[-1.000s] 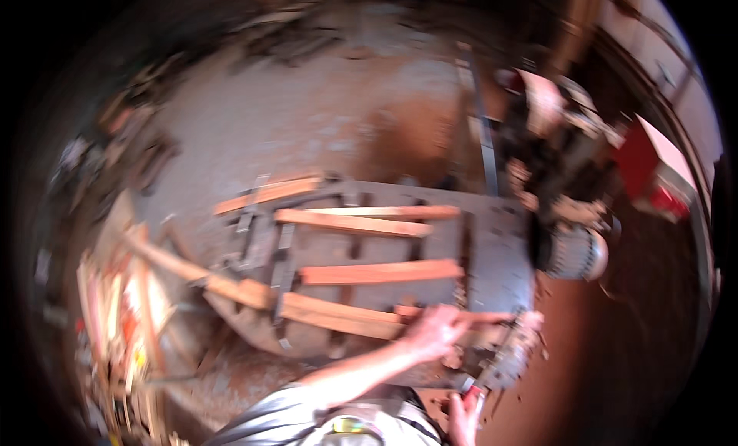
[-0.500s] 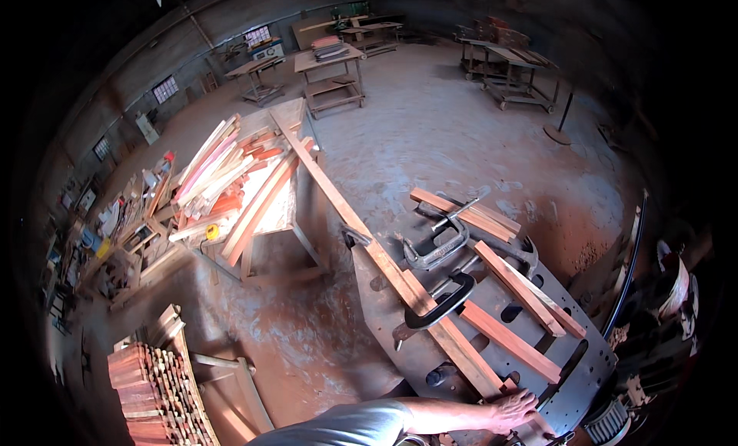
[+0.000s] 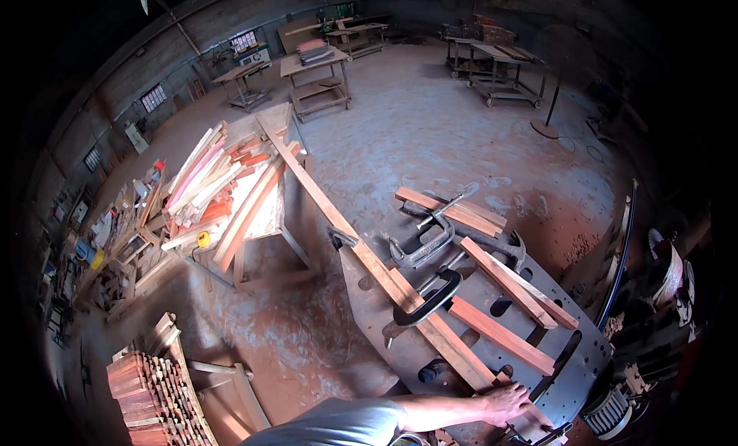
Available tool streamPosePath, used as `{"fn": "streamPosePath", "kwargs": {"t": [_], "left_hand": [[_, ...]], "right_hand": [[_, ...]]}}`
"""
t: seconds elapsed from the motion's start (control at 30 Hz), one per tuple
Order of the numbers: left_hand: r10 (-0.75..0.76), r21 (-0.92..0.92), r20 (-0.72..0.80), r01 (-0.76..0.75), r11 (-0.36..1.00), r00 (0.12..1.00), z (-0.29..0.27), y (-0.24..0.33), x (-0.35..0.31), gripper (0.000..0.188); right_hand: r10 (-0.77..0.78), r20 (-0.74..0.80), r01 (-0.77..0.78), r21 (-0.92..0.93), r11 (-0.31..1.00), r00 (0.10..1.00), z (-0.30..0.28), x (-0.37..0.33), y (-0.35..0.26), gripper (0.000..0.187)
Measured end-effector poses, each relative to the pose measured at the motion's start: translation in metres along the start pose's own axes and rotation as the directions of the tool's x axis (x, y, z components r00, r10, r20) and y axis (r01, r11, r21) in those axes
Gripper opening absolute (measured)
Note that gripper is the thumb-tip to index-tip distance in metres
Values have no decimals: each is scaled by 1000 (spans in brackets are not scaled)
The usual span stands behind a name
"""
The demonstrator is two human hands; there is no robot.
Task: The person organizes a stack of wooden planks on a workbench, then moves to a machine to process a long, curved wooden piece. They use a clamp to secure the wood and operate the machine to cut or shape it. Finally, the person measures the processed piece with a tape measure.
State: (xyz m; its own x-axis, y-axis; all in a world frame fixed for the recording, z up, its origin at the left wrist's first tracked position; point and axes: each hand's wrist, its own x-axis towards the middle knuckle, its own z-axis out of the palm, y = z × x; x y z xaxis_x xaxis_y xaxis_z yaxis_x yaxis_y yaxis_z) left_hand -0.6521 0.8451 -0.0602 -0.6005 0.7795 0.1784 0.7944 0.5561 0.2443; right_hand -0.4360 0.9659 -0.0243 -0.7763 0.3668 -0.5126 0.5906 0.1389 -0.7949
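My left hand (image 3: 503,404) lies over wood at the near end of the metal worktable (image 3: 369,308), its fingers bent down around the piece. A long reddish board (image 3: 315,191) runs from there diagonally to the far left, beyond the worktable. A black C-clamp (image 3: 453,294) sits across this board midway along the worktable. Further off lies a grey C-clamp (image 3: 424,254). To the right rest a short wooden strip (image 3: 500,337) and a pair of strips (image 3: 511,285). Another pair of strips (image 3: 453,209) lies at the far end. My right hand is out of view.
A wooden table (image 3: 269,215) piled with loose strips (image 3: 211,185) stands at the far left, a yellow tape measure (image 3: 204,238) at its edge. Stacked wood pieces (image 3: 157,400) fill a rack at lower left. Wheeled tables (image 3: 315,66) stand at the back. A fan-like stand (image 3: 547,127) is at far right.
The whole view has shifted, so most of the scene sits slightly further left. My left hand stays on the wood at the worktable's near end. The clamps and boards keep their places.
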Motion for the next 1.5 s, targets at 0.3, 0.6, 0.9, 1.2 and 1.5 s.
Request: {"fn": "streamPosePath", "kwargs": {"t": [0.3,0.6,0.9,1.2,1.5], "left_hand": [[14,-240,44,-3,971,999,-46,-13,9,64],[64,44,47,-66,997,997,-51,-10,17,68],[55,31,5,-55,998,998,-61,-14,9,67],[65,53,-52,-62,997,996,-54,-19,10,68],[70,51,-68,-66,996,995,-53,-19,11,70]], "right_hand": [[188,-149,-107,432,895,971,33,1,-47,29],[257,-112,-210,322,923,960,18,-4,-54,33],[123,-143,-75,298,951,982,35,-2,-42,45],[-73,-229,129,241,962,971,54,29,-3,35],[-124,-278,170,147,974,953,54,30,-10,39]]}}
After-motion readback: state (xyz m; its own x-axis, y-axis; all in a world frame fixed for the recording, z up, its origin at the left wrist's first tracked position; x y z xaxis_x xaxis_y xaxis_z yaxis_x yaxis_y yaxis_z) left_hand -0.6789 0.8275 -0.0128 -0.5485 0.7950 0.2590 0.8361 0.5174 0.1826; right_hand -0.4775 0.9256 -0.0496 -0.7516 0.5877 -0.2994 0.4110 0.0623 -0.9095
